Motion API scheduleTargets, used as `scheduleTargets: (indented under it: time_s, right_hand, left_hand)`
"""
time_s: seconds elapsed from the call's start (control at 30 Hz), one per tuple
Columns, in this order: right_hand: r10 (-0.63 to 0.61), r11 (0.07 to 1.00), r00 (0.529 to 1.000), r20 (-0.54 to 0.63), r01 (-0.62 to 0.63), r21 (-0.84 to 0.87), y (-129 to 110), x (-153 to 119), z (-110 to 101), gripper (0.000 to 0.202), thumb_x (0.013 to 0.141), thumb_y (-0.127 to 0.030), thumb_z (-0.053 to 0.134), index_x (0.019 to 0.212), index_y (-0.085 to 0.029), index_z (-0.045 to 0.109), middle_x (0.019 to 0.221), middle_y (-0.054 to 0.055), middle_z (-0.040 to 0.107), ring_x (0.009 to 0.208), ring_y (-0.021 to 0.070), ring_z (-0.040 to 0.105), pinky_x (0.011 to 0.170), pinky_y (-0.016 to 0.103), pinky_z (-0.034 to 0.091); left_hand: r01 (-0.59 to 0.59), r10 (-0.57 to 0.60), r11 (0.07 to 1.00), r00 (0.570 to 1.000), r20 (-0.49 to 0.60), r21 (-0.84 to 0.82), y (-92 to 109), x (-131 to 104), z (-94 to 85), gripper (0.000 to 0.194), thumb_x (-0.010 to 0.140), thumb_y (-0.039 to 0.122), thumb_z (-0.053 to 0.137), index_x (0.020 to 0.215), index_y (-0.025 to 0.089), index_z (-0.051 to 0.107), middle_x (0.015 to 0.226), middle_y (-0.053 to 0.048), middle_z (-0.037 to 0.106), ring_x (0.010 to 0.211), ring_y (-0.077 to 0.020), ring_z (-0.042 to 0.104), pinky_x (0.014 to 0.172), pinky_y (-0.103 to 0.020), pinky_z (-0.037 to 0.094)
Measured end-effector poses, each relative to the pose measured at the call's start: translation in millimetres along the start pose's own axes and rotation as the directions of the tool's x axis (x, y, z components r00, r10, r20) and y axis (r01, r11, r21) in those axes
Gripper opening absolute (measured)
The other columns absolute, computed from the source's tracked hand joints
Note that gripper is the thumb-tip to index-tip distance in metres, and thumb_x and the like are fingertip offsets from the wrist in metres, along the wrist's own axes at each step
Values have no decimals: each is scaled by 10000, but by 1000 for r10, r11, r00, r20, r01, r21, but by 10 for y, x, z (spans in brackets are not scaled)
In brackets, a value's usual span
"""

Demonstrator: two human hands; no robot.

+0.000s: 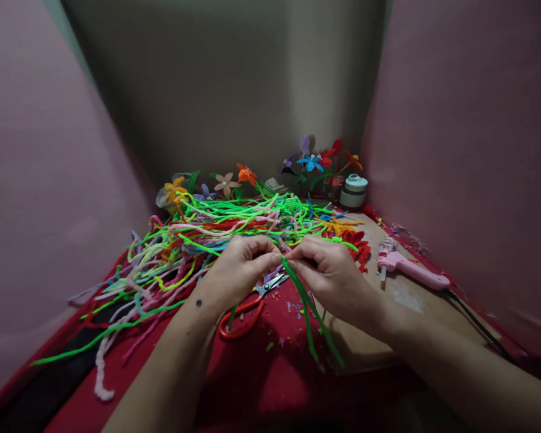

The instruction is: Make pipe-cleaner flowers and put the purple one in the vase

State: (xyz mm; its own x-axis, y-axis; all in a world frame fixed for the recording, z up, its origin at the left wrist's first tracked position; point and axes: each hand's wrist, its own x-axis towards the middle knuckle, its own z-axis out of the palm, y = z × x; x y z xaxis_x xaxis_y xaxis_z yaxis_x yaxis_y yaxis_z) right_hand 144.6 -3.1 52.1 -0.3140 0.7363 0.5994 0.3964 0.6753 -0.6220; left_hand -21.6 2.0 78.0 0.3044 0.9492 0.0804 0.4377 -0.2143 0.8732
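Green pipe cleaners [307, 307] hang down toward me from between my two hands, their upper end pinched at the fingertips. My left hand [247, 264] is closed on that end with thumb and forefinger. Close against it, my right hand [327, 270] also pinches the green pipe cleaners. The exact joint between the fingertips is partly hidden. Beneath my left hand lies a pair of scissors [246, 319] with red handles, its blades pointing up to the right. A large heap of colourful pipe cleaners [234, 219] spreads behind and left of my hands.
A pink glue gun [410, 269] with a dark cord rests on a brown board [369, 340] at right. Pipe-cleaner flowers [313, 162] stand at the back beside a pale-lidded jar [354, 191]. Small fibre scraps dot the red tablecloth [256, 385]. Pinkish walls rise on both sides.
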Motion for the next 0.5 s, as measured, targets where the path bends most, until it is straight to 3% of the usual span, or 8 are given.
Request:
scheduleTargets:
  time_s: [0.07,0.2,0.3,0.5]
  right_hand:
    - [157,978,986,51,-163,132,-7,35,-7,154,791,-161,553,663,-152,638,637,7,594,613,119,520,585,244,390]
    - [366,869,891,268,-430,245,40,113,-29,149,736,-210,611,605,-142,638,482,-46,482,462,77,397,472,228,308]
    - [384,843,864,327,-472,257,85,148,-35,146,711,-192,614,578,-138,637,454,-57,455,438,64,368,460,224,288]
    - [408,780,853,327,-511,361,24,172,-8,162,735,-167,566,588,-133,623,548,9,617,513,90,518,552,231,402]
  left_hand:
    - [-8,8,1000,1000,-18,7,-17,9,7,168,739,299,561,662,150,576,554,36,503,515,-96,443,499,-217,350]
    - [-10,9,1000,999,-42,-12,-30,22,17,157,719,276,568,636,146,594,528,36,497,511,-99,438,505,-225,333]
    - [-1,-4,999,996,-85,-53,-18,24,20,141,684,268,604,642,136,629,549,29,516,532,-99,436,512,-226,326]
    - [43,-71,980,988,-140,-196,-43,47,24,123,644,261,631,625,139,628,487,52,451,454,-72,346,450,-214,257]
